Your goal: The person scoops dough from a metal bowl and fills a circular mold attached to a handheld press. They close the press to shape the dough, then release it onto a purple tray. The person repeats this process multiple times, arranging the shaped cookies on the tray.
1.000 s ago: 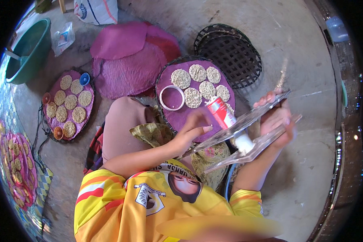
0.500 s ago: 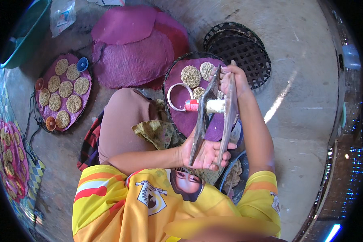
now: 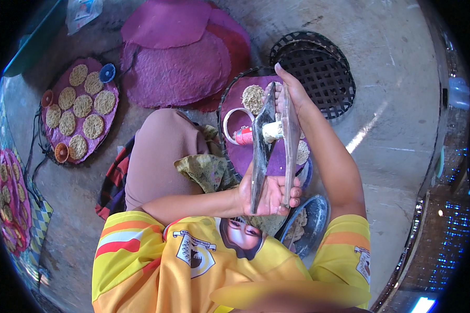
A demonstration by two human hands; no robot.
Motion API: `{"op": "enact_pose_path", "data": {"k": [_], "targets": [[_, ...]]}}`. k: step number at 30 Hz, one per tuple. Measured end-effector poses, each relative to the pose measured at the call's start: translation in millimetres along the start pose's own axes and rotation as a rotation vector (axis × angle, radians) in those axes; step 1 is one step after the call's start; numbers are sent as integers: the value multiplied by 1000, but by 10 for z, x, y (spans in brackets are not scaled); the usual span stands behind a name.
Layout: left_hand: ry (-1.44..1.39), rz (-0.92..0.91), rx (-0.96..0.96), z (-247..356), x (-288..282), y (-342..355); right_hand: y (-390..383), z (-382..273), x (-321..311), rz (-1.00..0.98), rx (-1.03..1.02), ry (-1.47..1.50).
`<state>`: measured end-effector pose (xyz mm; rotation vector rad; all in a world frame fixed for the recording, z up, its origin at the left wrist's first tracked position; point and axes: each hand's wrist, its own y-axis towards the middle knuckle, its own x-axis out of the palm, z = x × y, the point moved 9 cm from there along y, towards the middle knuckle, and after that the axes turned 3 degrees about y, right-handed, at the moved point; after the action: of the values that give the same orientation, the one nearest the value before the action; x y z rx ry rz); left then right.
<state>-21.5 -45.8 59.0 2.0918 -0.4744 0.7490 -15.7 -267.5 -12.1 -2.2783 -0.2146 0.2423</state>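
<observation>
Both hands, left hand (image 3: 266,194) gripping the near end and right hand (image 3: 292,96) the far, are squeezing the noodle press (image 3: 271,141) over a purple mat (image 3: 245,151) holding few noodle rounds (image 3: 253,96), while the side tray (image 3: 81,109) is sitting nearly full.

Purple mat (image 3: 178,73) beside empty black woven trays (image 3: 318,68); farther left, tray of round noodle cakes (image 3: 81,112); blue lid (image 3: 107,73)

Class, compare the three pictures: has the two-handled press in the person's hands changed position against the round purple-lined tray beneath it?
Yes. The press, which lay slanting across the right rim of the purple-lined tray, now stands lengthwise over it, left hand at the near end, right hand at the far end.
</observation>
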Motion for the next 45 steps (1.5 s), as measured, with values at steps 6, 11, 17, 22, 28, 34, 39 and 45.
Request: {"op": "enact_pose_path", "data": {"k": [6, 11, 17, 22, 28, 34, 39, 45], "targets": [[77, 183, -3, 286, -146, -46, 109, -305, 142, -15, -159, 52], [125, 310, -28, 428, -337, 58, 136, -459, -64, 81, -228, 3], [78, 426, -68, 209, -505, 73, 0, -295, -287, 208, -248, -136], [74, 528, 40, 95, -449, -86, 10, -64, -67, 128, -168, -54], [214, 721, 97, 407, -432, -155, -5, -283, 62, 161, -255, 50], [203, 768, 219, 380, -489, -276, -6, -211, 149, 130, -271, -18], [16, 138, -108, 320, -211, -2, -98, -584, -118, 357, -417, -131], [284, 45, -258, 71, -208, 109, -885, -745, -205, -154, -712, 255]]}}
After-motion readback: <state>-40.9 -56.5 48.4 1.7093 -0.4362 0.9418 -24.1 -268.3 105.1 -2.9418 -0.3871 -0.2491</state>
